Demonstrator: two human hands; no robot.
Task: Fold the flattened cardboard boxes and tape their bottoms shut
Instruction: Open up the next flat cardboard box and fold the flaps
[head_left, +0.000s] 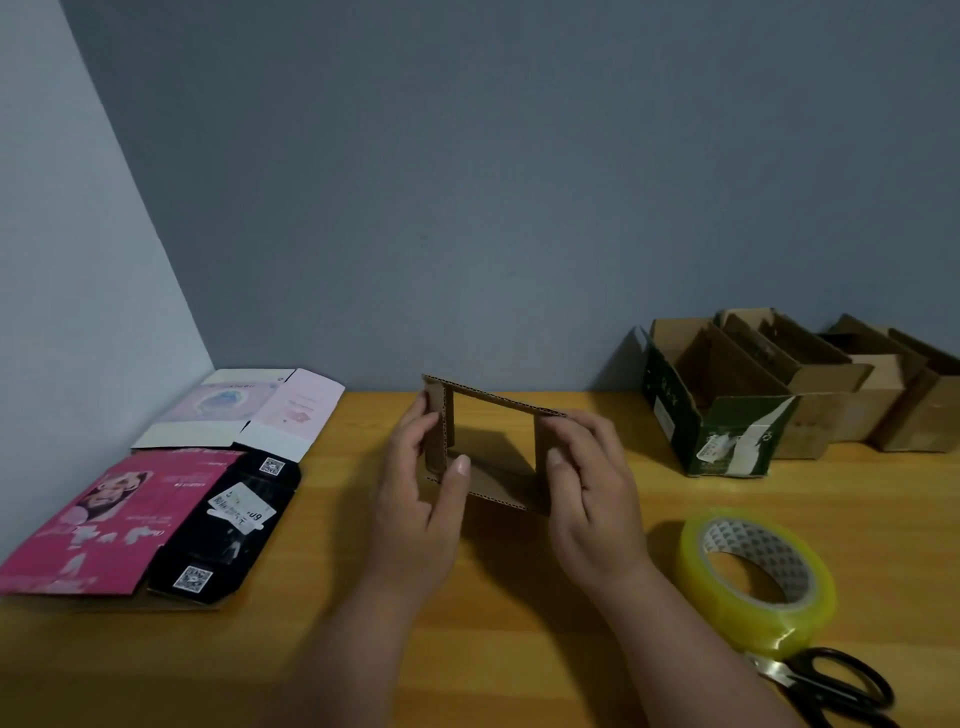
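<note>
A small brown cardboard box (498, 486) is held up over the middle of the wooden table (363, 649), opened into a rectangle with its open end facing me. My left hand (421, 504) grips its left side, thumb across the front edge. My right hand (592, 499) grips its right side, thumb on the right flap. A roll of clear yellowish tape (753, 577) lies flat on the table to the right. Flattened printed boxes lie at the left: a pink and black one (150, 519) and a pale one (244, 410) behind it.
Black-handled scissors (831, 686) lie at the lower right, beside the tape. Several assembled boxes stand in a row against the wall at the right, a dark green one (722, 415) nearest. Grey walls close off the back and left of the table.
</note>
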